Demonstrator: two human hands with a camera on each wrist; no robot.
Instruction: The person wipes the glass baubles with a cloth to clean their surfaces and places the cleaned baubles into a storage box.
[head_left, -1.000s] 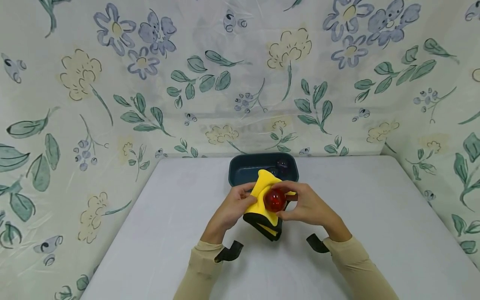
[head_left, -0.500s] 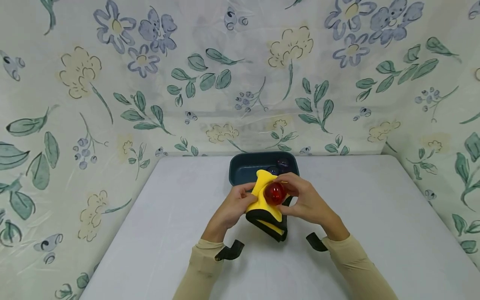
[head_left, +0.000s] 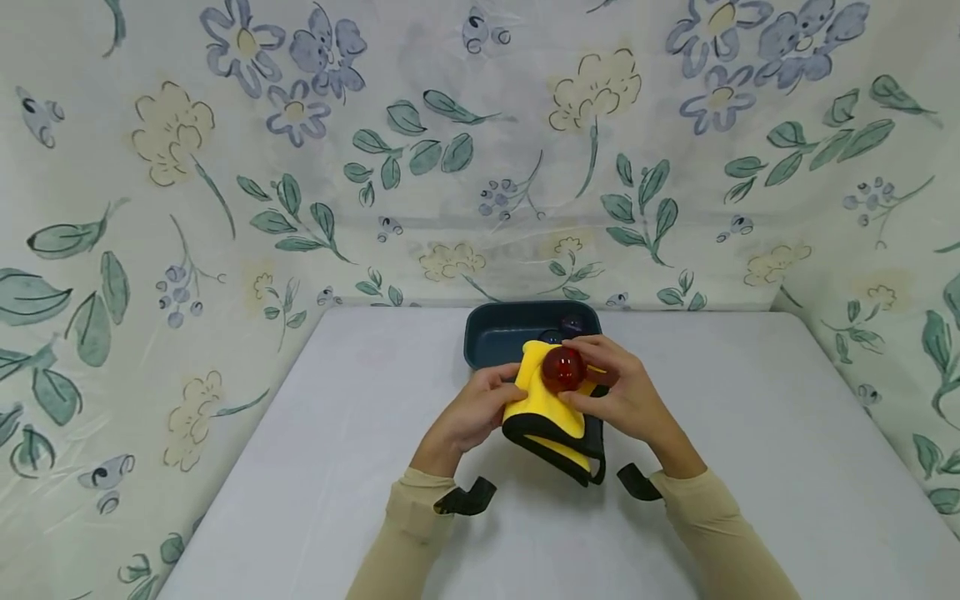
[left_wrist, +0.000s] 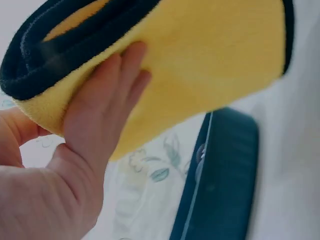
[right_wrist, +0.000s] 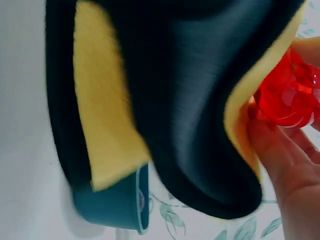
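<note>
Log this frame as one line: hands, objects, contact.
left hand: holds yellow cloth | right hand: grips red ball against cloth | dark tray: behind, on table

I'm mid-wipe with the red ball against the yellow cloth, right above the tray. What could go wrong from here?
1. The right hand pinches the smooth red ball with fingertips only; it might slip and roll off the table.
2. The yellow cloth, gripped by the left hand, hangs folded and loose; a fold could snag the ball.
3. The tray lies just behind with dark balls in it; a dropped ball could knock them.
</note>
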